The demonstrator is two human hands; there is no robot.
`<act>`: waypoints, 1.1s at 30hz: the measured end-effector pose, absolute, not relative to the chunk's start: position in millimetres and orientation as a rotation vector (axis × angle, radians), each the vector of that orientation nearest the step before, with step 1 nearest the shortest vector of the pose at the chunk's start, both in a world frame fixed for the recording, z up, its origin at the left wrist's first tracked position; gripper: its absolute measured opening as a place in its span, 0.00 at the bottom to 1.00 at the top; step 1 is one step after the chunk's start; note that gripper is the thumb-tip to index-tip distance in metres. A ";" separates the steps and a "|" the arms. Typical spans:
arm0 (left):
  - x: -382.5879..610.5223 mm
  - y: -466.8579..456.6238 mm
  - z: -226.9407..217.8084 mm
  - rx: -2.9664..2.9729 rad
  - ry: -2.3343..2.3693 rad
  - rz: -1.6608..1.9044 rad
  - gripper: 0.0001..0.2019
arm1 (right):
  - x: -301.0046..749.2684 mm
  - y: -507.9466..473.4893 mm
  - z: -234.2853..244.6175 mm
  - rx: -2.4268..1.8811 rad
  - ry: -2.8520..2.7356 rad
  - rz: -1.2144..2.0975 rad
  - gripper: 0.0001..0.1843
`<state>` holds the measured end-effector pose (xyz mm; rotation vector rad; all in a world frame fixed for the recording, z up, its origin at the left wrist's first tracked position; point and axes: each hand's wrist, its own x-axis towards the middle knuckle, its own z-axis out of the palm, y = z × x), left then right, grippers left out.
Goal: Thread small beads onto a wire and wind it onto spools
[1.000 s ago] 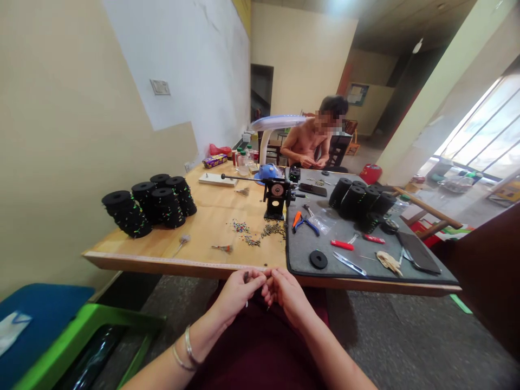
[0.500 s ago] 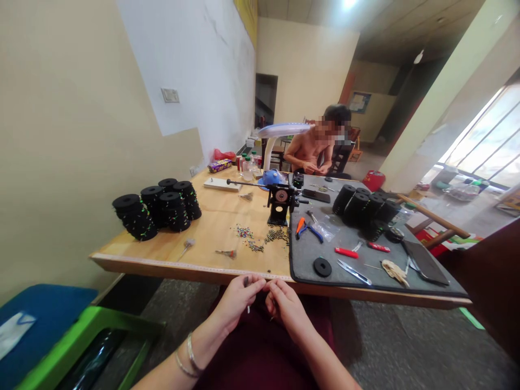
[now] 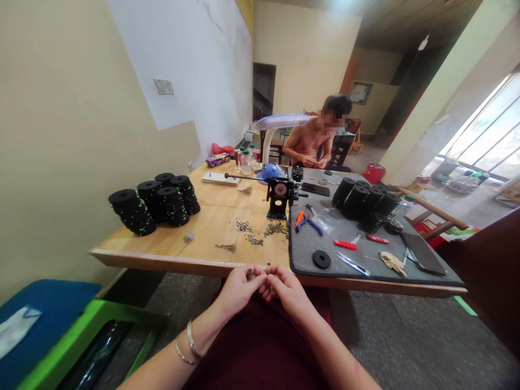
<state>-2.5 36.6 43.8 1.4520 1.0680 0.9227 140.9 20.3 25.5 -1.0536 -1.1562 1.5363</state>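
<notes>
Left hand (image 3: 239, 291): fingertips pinching 1 small dark piece (image 3: 248, 274), just above table edge (image 3: 190, 260). Right hand (image 3: 285, 288): pressed against left, grip unclear. Loose beads (image 3: 244, 225) on table

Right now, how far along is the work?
Done, by the look: stacks of black rolls flecked green and red. In hand: left hand and right hand pinch a small dark piece at the table edge. Left: loose coloured beads, and plainer black rolls on the grey mat.
</notes>
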 end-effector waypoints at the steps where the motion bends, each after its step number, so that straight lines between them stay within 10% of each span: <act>1: -2.5 37.2 43.6 1.458 1.069 0.918 0.12 | 140.7 20.2 25.4 -1.073 -1.203 1.494 0.17; 15: -4.4 33.2 37.3 1.577 1.234 0.906 0.09 | 147.5 6.2 21.2 -1.293 -1.592 1.031 0.09; 33: -99.0 130.6 62.6 2.110 1.999 0.707 0.12 | 153.1 1.5 -0.2 -1.201 -0.970 1.384 0.23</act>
